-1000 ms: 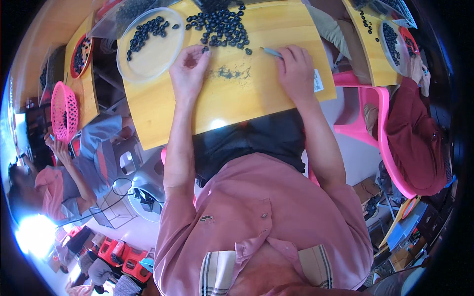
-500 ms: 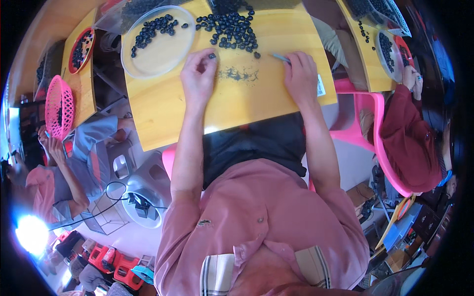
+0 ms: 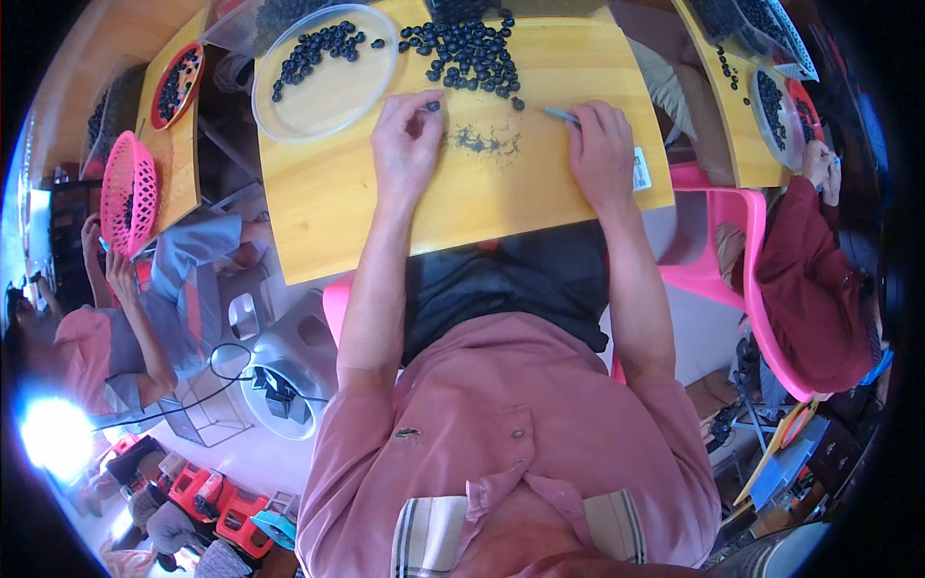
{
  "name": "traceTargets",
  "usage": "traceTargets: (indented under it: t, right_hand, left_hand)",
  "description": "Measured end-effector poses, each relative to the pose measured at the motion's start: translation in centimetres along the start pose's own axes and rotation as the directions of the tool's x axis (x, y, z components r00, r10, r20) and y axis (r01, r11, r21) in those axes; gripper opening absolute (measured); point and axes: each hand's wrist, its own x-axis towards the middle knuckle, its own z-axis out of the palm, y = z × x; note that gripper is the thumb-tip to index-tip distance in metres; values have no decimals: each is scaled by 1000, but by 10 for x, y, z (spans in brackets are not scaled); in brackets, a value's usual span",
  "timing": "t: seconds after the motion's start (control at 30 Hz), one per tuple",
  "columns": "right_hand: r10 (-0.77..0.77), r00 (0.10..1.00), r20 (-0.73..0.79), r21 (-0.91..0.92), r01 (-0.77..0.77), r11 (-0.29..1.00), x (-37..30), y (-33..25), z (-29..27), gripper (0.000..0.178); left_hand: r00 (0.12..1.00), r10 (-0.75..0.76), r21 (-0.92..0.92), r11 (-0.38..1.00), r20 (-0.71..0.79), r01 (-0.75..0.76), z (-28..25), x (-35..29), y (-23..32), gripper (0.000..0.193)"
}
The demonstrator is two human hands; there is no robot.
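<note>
My left hand (image 3: 405, 144) rests at the near side of the yellow table, thumb and fingers pinching a small dark round ball (image 3: 433, 106), berry- or bead-like. To its right my right hand (image 3: 601, 159) is closed around a slim blue-grey tool (image 3: 561, 115), whose tip points left; its exact kind is too small to tell. Between the hands lie dark crumbs (image 3: 482, 142). Beyond them a loose pile of dark balls (image 3: 472, 53) covers the far middle. A shallow clear round tray (image 3: 323, 101) at the left holds more balls along its far part.
A dark-filled clear box (image 3: 458, 10) stands at the far edge. A white label (image 3: 641, 169) lies at the table's right edge. At left, a person holds a pink basket (image 3: 130, 193) near a red tray (image 3: 177, 87). Another person in maroon sits right, beside a pink chair (image 3: 766, 318).
The whole view has shifted slightly to the right. Both hands keep nearly the same place over the table, and the ball in my left hand appears turned a little.
</note>
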Motion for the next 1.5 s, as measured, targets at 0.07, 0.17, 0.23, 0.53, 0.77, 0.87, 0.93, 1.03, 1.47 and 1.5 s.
traceTargets:
  t: [0.07,0.17,0.23,0.53,0.77,0.87,0.93,1.03,1.47,1.5]
  right_hand:
    - [0,1000,-4,12,0,1000,0,0,1,20]
    - [8,1000,9,23,-8,1000,-1,-1,0,19]
    - [13,1000,19,29,-14,999,-2,-1,-2,19]
    - [14,999,49,39,-16,999,-2,-7,-4,17]
    - [-11,999,31,69,9,998,2,-11,-6,17]
    - [-4,1000,25,67,2,998,0,-10,-6,15]
    - [-4,1000,17,64,2,998,-2,-11,-6,14]
    - [71,997,-45,158,-63,985,-7,-19,-3,12]
    - [-189,981,-38,328,191,925,-17,-60,-11,26]
    - [-209,978,-8,297,201,933,-19,-59,-13,27]
  left_hand:
    - [1000,-13,-12,1000,0,13,0,0,0,24]
    - [999,-42,-7,999,1,42,0,0,-1,23]
    - [999,-34,7,999,5,34,-1,-1,-2,23]
    - [1000,-16,-2,1000,-10,16,-1,-2,-4,23]
    - [1000,17,20,1000,-22,-16,-1,-2,-1,23]
    - [998,52,21,998,-44,-51,-1,-3,1,22]
    - [997,61,14,998,-43,-61,-2,-5,-1,22]
    - [999,-6,-50,999,-39,4,5,-14,3,22]
    - [997,-72,-136,988,3,72,16,-62,22,20]
    - [994,-108,-179,978,-1,106,18,-63,24,21]
